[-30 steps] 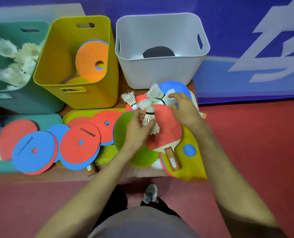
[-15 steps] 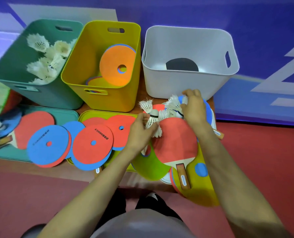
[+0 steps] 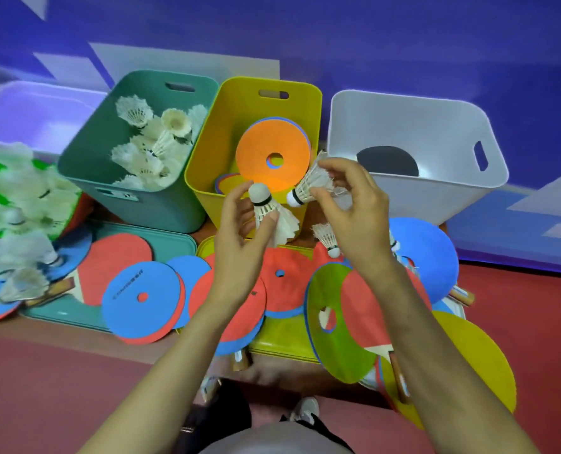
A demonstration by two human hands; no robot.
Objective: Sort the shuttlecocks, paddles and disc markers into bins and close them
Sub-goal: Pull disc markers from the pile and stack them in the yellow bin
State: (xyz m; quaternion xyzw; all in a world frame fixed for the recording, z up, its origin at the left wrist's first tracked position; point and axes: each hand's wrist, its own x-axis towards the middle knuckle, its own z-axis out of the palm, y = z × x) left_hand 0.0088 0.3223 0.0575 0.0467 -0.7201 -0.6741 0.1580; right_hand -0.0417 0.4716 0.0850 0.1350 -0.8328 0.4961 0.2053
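Observation:
My left hand [image 3: 240, 253] holds a white shuttlecock [image 3: 271, 213], cork end up, in front of the yellow bin [image 3: 204, 152]. My right hand [image 3: 354, 211] pinches a second shuttlecock [image 3: 312, 185] by its feathers, cork pointing left. The yellow bin holds disc markers, an orange one [image 3: 266, 155] leaning inside. The green bin [image 3: 89, 152] on the left holds several shuttlecocks [image 3: 151, 142]. In the white bin [image 3: 436, 188] on the right lies a dark paddle [image 3: 387, 160]. Another shuttlecock [image 3: 326, 237] lies on the pile under my right hand.
Disc markers [image 3: 141, 296] and paddles [image 3: 371, 309] are spread over a teal lid [image 3: 171, 237] and a yellow-green lid [image 3: 282, 335] on the low table. More shuttlecocks [image 3: 17, 204] are heaped at far left. A blue wall stands behind; my feet [image 3: 305, 411] are on red floor.
Both hands rose from the pile, each lifting a shuttlecock up in front of the yellow bin. The view shifted left, showing more of the green bin and the left heap.

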